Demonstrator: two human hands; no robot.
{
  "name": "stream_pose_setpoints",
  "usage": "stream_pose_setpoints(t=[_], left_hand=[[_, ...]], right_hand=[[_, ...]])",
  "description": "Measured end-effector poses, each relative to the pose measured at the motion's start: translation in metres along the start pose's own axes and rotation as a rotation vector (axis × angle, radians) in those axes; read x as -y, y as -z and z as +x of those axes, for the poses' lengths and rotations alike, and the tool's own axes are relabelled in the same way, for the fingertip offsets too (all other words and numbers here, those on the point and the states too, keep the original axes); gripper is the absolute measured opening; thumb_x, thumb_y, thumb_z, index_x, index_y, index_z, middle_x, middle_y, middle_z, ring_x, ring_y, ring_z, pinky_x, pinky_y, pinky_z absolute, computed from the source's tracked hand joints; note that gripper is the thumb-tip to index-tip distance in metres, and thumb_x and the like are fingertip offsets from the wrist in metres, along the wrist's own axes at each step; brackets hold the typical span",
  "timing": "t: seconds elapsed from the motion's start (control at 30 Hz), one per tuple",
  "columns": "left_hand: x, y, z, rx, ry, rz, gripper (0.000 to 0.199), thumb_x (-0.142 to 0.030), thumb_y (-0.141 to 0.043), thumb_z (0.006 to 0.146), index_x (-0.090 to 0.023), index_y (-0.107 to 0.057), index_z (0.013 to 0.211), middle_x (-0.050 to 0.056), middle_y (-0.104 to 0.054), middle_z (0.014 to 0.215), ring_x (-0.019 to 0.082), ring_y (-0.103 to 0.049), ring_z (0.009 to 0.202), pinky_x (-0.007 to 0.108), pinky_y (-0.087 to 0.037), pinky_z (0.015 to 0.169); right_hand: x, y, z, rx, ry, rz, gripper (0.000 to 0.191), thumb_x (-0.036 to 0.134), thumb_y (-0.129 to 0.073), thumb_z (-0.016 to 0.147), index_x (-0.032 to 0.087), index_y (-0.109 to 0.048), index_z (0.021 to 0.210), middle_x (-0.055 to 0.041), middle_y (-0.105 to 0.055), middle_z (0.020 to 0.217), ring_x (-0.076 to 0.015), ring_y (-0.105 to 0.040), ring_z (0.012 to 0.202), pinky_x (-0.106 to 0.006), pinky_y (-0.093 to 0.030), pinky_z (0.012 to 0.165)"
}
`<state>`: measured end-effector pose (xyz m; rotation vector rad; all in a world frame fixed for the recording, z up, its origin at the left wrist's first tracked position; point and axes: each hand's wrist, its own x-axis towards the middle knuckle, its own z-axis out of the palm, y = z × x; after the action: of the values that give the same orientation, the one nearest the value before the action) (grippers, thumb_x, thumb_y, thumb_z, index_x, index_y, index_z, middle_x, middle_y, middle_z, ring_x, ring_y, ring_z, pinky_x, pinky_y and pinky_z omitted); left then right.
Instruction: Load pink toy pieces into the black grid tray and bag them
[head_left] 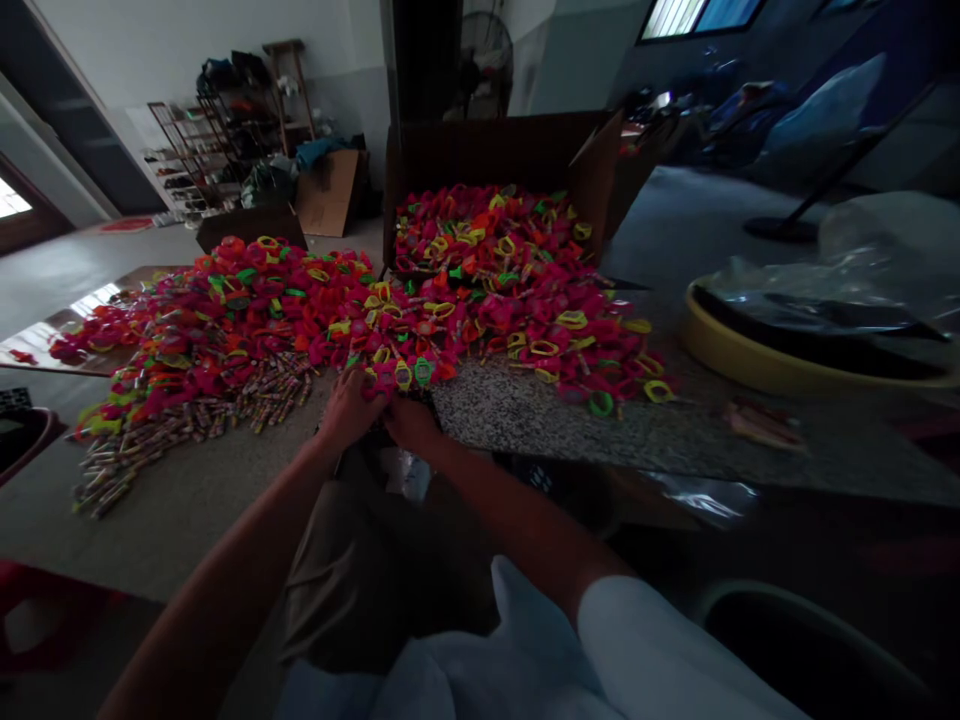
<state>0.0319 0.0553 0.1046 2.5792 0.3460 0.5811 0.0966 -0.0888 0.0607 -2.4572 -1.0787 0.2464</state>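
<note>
Toy watches (424, 372), a short row, frame centre. Left hand (351, 408), right hand (411, 424): close beside, grips indiscernible from here. Bright heap (585, 340), above: might slide if nudged.

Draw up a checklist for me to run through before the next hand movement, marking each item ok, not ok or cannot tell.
1. Both hands visible: ok; the left hand and right hand are close together at the table edge.
2. Watches near the fingers: ok; a yellow watch and a green watch face up just beyond the hands.
3. Firm grip: cannot tell; the fingers are dim and partly hidden.
4. Patterned sticks away from the right hand: ok; they lie left of the left hand.
5. Watch pile contained in the cardboard box: not ok; it spreads across the table.
6. Yellow basin away from the hands: ok; it sits well to the right.
</note>
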Motion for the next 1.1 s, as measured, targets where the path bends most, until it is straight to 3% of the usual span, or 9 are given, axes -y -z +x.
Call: stream_pose_setpoints(t=[0.23,0.4,0.5,0.57,0.67,0.7,0.87,1.0,1.1], left_hand=[[0.009,-0.005,-0.008,-0.007,-0.013,-0.056,0.049,-0.041,-0.073,0.087,-0.029,-0.071,0.134,0.008,-0.057,0.155,0.035,-0.052,0.145,0.052,-0.042,0.124],[0.022,-0.007,-0.019,-0.095,-0.055,-0.173,0.069,-0.046,-0.076,0.087,-0.028,-0.056,0.150,0.012,-0.045,0.164,0.032,-0.044,0.153,0.050,-0.041,0.126],[0.041,-0.012,-0.034,-0.172,0.003,-0.277,0.091,-0.052,-0.080,0.083,-0.028,-0.039,0.161,0.016,-0.033,0.172,0.033,-0.040,0.157,0.050,-0.046,0.122],[0.054,-0.017,-0.045,-0.149,0.089,-0.381,0.099,-0.054,-0.082,0.080,-0.027,-0.034,0.162,0.018,-0.044,0.165,0.034,-0.051,0.148,0.052,-0.050,0.117],[0.064,-0.026,-0.057,-0.023,0.207,-0.456,0.091,-0.055,-0.083,0.076,-0.023,-0.045,0.152,0.017,-0.065,0.144,0.033,-0.067,0.128,0.053,-0.055,0.109],[0.064,-0.028,-0.059,0.009,0.229,-0.433,0.084,-0.055,-0.083,0.076,-0.022,-0.051,0.146,0.015,-0.069,0.137,0.033,-0.070,0.121,0.053,-0.057,0.106],[0.059,-0.033,-0.058,-0.020,0.261,-0.188,0.057,-0.056,-0.076,0.081,-0.020,-0.064,0.124,0.012,-0.076,0.114,0.035,-0.072,0.108,0.052,-0.058,0.096],[0.067,-0.038,-0.057,-0.024,0.140,-0.076,0.036,-0.047,-0.068,0.086,-0.020,-0.071,0.109,0.014,-0.076,0.114,0.036,-0.070,0.114,0.052,-0.055,0.102],[0.074,-0.041,-0.058,-0.038,0.107,-0.067,0.031,-0.043,-0.064,0.088,-0.021,-0.073,0.108,0.013,-0.076,0.114,0.035,-0.070,0.113,0.051,-0.055,0.102]], right_hand=[[0.001,0.008,0.000,0.007,0.014,0.043,0.038,0.032,-0.042,0.111,0.019,-0.062,0.140,-0.0148,-0.075,0.130,-0.0270,-0.073,0.116,-0.033,-0.053,0.094],[0.000,0.011,-0.001,-0.002,0.091,0.174,0.032,0.027,-0.058,0.104,0.020,-0.068,0.134,-0.0122,-0.072,0.137,-0.0256,-0.069,0.123,-0.030,-0.051,0.099],[-0.019,0.025,-0.005,-0.050,0.157,0.275,0.027,0.019,-0.063,0.099,0.021,-0.074,0.123,-0.0080,-0.076,0.129,-0.0225,-0.070,0.120,-0.028,-0.050,0.100],[-0.042,0.040,-0.006,-0.160,0.046,0.276,0.026,0.018,-0.057,0.101,0.022,-0.076,0.119,-0.0068,-0.078,0.120,-0.0216,-0.071,0.113,-0.028,-0.050,0.099],[-0.083,0.063,0.000,-0.355,-0.261,0.176,0.032,0.022,-0.049,0.106,0.021,-0.075,0.124,-0.0091,-0.078,0.117,-0.0234,-0.071,0.110,-0.031,-0.051,0.099],[-0.096,0.067,0.005,-0.376,-0.301,0.141,0.034,0.023,-0.049,0.106,0.021,-0.073,0.130,-0.0100,-0.077,0.121,-0.0237,-0.070,0.114,-0.031,-0.050,0.101],[-0.125,0.062,0.018,-0.172,-0.091,0.008,0.042,0.030,-0.057,0.105,0.023,-0.063,0.147,-0.0105,-0.065,0.147,-0.0241,-0.061,0.131,-0.032,-0.048,0.108],[-0.122,0.056,0.005,-0.104,-0.069,-0.042,0.039,0.028,-0.061,0.102,0.021,-0.068,0.139,-0.0113,-0.069,0.139,-0.0245,-0.065,0.124,-0.030,-0.049,0.103],[-0.123,0.062,-0.006,-0.064,-0.032,-0.021,0.035,0.027,-0.057,0.104,0.021,-0.072,0.135,-0.0100,-0.075,0.130,-0.0245,-0.068,0.118,-0.029,-0.049,0.099]])
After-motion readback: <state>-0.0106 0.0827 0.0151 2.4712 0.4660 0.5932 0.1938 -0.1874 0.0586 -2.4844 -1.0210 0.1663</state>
